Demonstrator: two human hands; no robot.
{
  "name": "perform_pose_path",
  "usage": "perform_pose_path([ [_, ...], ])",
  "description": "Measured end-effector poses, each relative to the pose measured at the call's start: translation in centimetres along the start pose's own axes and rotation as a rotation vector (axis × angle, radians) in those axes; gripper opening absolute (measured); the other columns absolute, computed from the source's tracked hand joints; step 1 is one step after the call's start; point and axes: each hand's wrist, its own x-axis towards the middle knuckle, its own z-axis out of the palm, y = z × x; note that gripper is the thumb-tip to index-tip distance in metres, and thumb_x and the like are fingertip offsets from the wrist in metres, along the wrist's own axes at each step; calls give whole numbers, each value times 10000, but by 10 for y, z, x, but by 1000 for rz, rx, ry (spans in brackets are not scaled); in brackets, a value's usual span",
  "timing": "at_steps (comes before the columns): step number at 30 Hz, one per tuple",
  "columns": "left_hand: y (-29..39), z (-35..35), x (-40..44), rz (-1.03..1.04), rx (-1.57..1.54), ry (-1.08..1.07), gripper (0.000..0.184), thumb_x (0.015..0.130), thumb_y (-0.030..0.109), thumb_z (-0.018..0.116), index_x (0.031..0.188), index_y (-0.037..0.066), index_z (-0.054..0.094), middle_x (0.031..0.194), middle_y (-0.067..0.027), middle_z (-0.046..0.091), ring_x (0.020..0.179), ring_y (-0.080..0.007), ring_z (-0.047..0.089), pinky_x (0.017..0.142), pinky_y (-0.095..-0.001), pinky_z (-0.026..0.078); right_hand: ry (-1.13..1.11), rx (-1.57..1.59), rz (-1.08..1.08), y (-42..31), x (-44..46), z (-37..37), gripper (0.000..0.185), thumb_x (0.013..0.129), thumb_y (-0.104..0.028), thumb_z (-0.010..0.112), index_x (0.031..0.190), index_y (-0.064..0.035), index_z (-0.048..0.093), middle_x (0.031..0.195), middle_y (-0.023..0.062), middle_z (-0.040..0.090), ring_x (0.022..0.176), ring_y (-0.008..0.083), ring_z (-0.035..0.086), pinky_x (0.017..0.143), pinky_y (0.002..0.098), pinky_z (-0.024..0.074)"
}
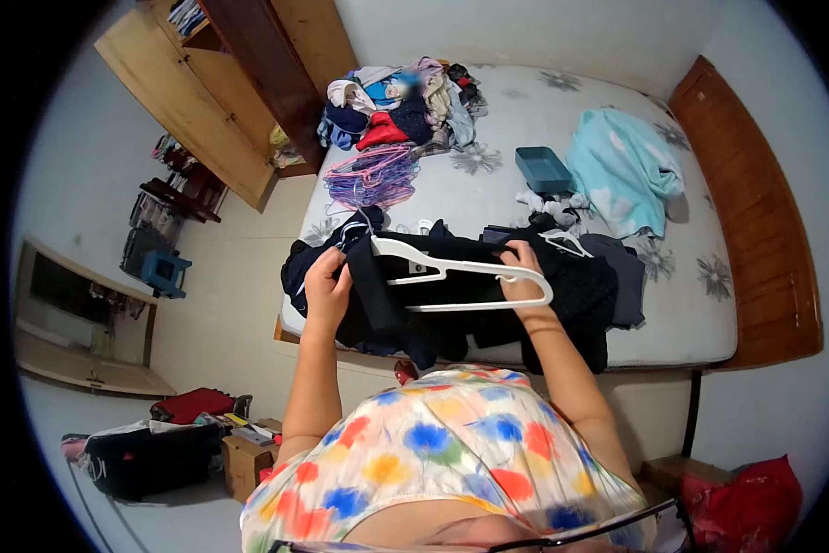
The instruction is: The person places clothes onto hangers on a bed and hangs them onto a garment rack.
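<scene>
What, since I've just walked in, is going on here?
A person is handling a white hanger and a black garment beside the bed. The left grip holds the garment where it hangs across one end of the hanger; the right grip is at the other end. Dark clothes lie on the bed just below, with colourful hangers and a heap of mixed clothes farther back.

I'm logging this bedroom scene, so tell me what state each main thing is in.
White hanger: held up
Black garment: partly over the hanger
Left hand: closed on the black garment
Right hand: closed, at the hanger's right end
Wardrobe: open
Clothes pile: heaped, unfolded
Coloured hangers: bunched together
Teal tray: upright, uncovered
Light blue cloth: rumpled
</scene>
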Motion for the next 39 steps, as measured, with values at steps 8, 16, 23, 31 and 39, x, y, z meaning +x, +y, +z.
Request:
perform_pose_path([
  [8, 6, -2, 9, -1, 107, -119, 153, 720, 16, 662, 786, -24, 530, 712, -115, 480, 647, -256, 499, 613, -302, 411, -594, 466, 125, 3, 11, -100, 445, 693, 39, 546, 1123, -57, 610, 1061, 124, 537, 974, 301, 578, 824, 369, 474],
  [16, 23, 4, 18, 152, 328, -311, 187, 722, 117, 727, 819, 25, 596, 776, -100, 551, 690, -304, 562, 598, -366, 435, -583, 316, 147, -15, 19, -141, 592, 662, 51, 507, 1228, -111, 563, 1308, 106, 465, 1204, 299, 488, 987, 356, 420],
  [23, 22, 14, 4, 115, 458, -127, 213, 751, 152, 712, 873, 18, 601, 829, -123, 565, 761, -338, 578, 647, -383, 458, -409, 542, 11, -30, 18, -130, 645, 660, 59, 496, 1296, -49, 503, 1381, 100, 453, 1284, 269, 429, 1084, 349, 317],
  [31, 12, 17, -9, 61, 301, 28, 163, 723, 96, 702, 823, 39, 588, 795, -100, 566, 718, -315, 564, 630, -381, 433, -211, 942, 409, -28, 5, -107, 278, 899, -1, 508, 1143, -61, 628, 1112, 61, 633, 495, 89, 573, 432, 183, 397],
  [39, 9, 11, -13, 134, 223, 5, 161, 693, 66, 695, 800, 35, 579, 768, -90, 554, 713, -296, 560, 633, -357, 419, -63, -58, -183, -38, 27, -105, 534, 728, -102, 734, 1228, -159, 555, 1175, 56, 551, 1109, 222, 520, 1067, 421, 293],
])
